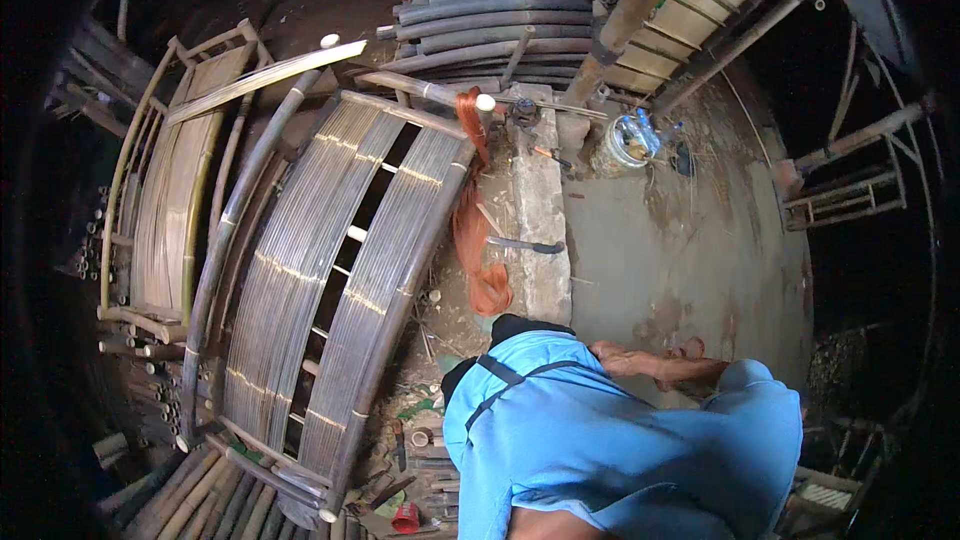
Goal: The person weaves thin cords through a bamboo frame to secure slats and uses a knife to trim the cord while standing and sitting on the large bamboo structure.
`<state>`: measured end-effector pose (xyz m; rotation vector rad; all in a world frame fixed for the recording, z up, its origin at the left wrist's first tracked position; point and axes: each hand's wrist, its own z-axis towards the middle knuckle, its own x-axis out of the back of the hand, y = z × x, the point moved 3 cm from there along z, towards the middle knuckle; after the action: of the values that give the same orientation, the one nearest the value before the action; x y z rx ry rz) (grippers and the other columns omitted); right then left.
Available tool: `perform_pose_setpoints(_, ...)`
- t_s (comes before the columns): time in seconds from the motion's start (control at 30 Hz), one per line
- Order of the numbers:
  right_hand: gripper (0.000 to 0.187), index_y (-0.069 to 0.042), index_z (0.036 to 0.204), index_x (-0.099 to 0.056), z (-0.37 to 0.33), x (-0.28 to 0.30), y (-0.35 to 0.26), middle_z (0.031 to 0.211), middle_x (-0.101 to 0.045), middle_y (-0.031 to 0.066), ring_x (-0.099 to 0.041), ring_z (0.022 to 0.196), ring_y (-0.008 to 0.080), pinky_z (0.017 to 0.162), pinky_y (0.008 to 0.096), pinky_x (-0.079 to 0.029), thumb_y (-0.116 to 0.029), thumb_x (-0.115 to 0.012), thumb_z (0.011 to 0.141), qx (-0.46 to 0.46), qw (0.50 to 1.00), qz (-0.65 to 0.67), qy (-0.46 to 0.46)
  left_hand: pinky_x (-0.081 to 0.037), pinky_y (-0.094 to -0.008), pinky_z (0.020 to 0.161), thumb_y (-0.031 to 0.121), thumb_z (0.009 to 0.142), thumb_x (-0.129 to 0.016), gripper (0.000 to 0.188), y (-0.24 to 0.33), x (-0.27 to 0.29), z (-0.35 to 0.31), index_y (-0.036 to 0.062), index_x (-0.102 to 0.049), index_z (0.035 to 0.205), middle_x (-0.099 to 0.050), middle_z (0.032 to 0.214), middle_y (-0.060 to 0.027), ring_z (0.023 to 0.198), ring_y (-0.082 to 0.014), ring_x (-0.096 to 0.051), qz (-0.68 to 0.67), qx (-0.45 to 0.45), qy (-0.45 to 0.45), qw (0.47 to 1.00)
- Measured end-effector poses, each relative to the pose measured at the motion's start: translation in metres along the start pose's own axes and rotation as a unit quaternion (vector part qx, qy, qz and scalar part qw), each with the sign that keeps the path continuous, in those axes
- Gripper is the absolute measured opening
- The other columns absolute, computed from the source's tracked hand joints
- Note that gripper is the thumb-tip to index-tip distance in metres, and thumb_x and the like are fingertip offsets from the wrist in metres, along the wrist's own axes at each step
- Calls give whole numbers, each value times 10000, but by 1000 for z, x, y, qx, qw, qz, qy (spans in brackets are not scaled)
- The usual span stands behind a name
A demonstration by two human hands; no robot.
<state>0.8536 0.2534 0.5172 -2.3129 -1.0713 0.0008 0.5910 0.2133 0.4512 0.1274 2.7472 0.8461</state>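
A bare forearm comes from the right blue sleeve and reaches left across my lap. At its end is my right hand, partly behind the blue shirt; its fingers are too hidden to make out, and I see nothing in them. My left hand is not in view. Ahead of me, a dark curved tool like a knife lies across a concrete ledge. Left of the ledge, orange plastic twine trails down from a bamboo frame's end.
A slatted bamboo panel stands at left, with another bamboo frame beyond it. Bamboo poles are stacked at the back. A white bucket holding bottles stands on the grey floor. A red cup sits near the lower edge.
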Motion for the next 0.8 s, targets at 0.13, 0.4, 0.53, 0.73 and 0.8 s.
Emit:
perform_pose_setpoints(0.13, 405, -16, 1174, -703, 1, -52, 45, 1072, -745, 105, -642, 987, 158, 859, 361, -521, -303, -728, 889, 14, 995, 103, 7, -501, -274, 675, 190, 895, -701, 162, -25, 64, -33, 59, -706, 990, -699, 844, -13, 729, -97, -608, 16, 27, -10, 999)
perform_pose_setpoints(0.4, 415, -9, 1197, -698, -35, -70, -49, 1097, -744, 77, -633, 993, 143, 872, 334, -521, -299, -723, 901, -1, 988, 150, 48, -502, -273, 665, 195, 890, -706, 164, -60, 193, -90, 61, -708, 985, -700, 843, -12, 719, -98, -610, 17, 60, 31, 998)
perform_pose_setpoints(0.53, 402, -12, 1198, -698, -26, -89, -23, 1098, -736, 52, -617, 986, 123, 879, 323, -517, -280, -746, 903, 42, 990, 127, 37, -502, -273, 660, 197, 888, -709, 165, -77, 223, -117, 62, -708, 982, -700, 842, -11, 715, -98, -611, -5, 67, 33, 997)
perform_pose_setpoints(0.73, 453, -48, 1274, -669, -12, -116, -3, 1171, -721, 68, -635, 1064, 146, 897, 340, -528, -197, -797, 866, 52, 958, 278, 45, -503, -272, 653, 201, 885, -712, 166, -114, 241, -173, 63, -709, 978, -701, 842, -9, 707, -99, -612, -53, 73, 66, 994)
perform_pose_setpoints(0.8, 434, -38, 1253, -678, -20, -114, -17, 1165, -722, 65, -635, 1062, 145, 893, 338, -528, -196, -799, 867, 64, 964, 256, 29, -503, -272, 650, 202, 884, -714, 167, -128, 235, -188, 64, -709, 977, -701, 842, -9, 705, -99, -612, -75, 74, 71, 992)
